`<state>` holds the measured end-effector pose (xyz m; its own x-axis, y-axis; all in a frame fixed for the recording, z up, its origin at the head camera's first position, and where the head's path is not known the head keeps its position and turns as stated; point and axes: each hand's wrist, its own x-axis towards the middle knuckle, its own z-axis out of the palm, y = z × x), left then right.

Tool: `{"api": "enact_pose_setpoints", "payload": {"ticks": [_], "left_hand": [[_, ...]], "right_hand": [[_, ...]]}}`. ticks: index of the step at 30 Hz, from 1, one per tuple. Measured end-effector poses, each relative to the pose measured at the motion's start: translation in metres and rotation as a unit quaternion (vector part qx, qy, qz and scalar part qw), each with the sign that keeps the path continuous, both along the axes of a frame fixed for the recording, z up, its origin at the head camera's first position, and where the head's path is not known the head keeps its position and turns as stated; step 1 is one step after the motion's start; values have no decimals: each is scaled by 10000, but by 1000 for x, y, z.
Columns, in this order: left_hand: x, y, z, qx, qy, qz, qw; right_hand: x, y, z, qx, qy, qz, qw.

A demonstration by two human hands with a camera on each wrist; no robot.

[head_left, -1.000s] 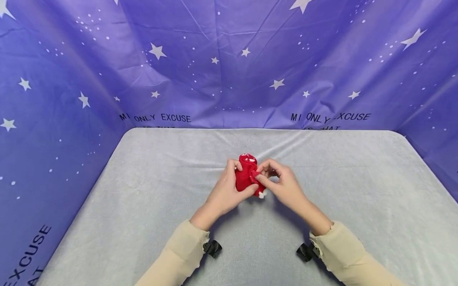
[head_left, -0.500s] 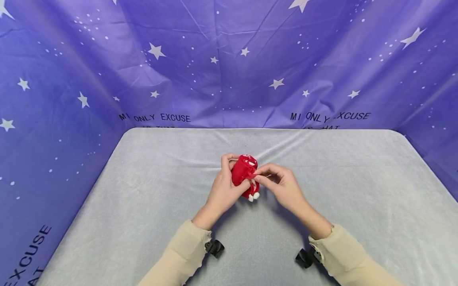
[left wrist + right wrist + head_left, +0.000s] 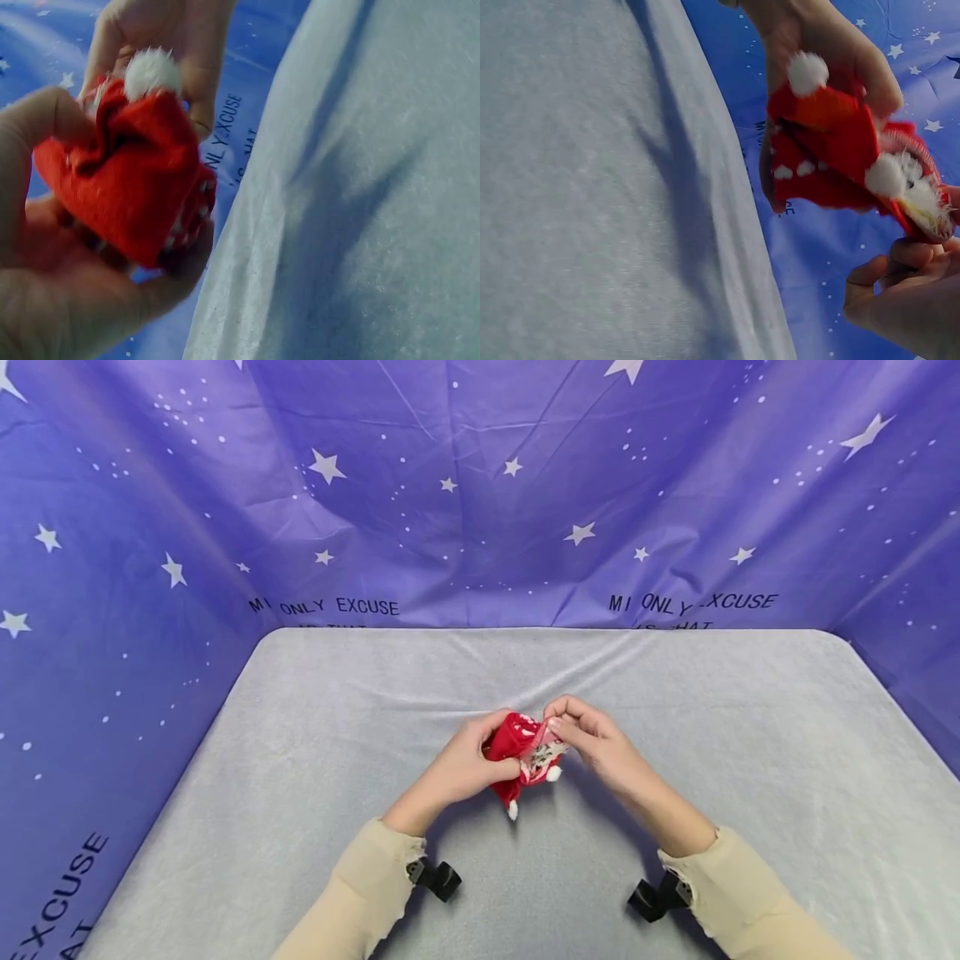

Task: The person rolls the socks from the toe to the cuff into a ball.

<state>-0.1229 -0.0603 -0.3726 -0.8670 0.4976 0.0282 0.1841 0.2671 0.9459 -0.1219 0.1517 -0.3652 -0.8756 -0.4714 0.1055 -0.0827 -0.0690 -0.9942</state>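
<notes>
A small red knitted sock bundle (image 3: 519, 750) with white pompoms is held above the middle of the grey cloth-covered table (image 3: 300, 777). My left hand (image 3: 467, 765) grips the red bundle (image 3: 127, 184) from the left, thumb and fingers curled round it. My right hand (image 3: 592, 739) pinches the bundle's cuff edge (image 3: 915, 202) and pulls it open, showing a pale patterned inside. One pompom (image 3: 512, 811) hangs below, another (image 3: 552, 773) sits by the right hand.
A purple star-printed cloth (image 3: 480, 493) walls the table at the back and both sides. The grey cloth (image 3: 750, 760) has light creases behind the hands. Black wrist camera mounts (image 3: 438, 878) show at both beige sleeves.
The hands have turned the bundle and lifted it slightly. The right hand has pulled the cuff open, showing its pale inside, and a pompom now hangs lower.
</notes>
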Motion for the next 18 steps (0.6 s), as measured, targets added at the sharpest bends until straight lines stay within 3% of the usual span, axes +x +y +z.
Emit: {"api": "enact_pose_setpoints", "payload": {"ticks": [4,7,13,18], "left_hand": [[3,-4,3,338,-234,-602,9973],[5,-4,4,422,-170,-815,9956],[10,-5,6,605,300,-444,9967],[14,-4,13,910,326,-315,9948]], "right_hand": [[-2,4,2,73,58,207,9997],[-2,4,0,56,-34,354,9994],[0,0,-11,-722,-674,693,9927],[-1,-3,-18,-1614,-1644,1190,9658]]}}
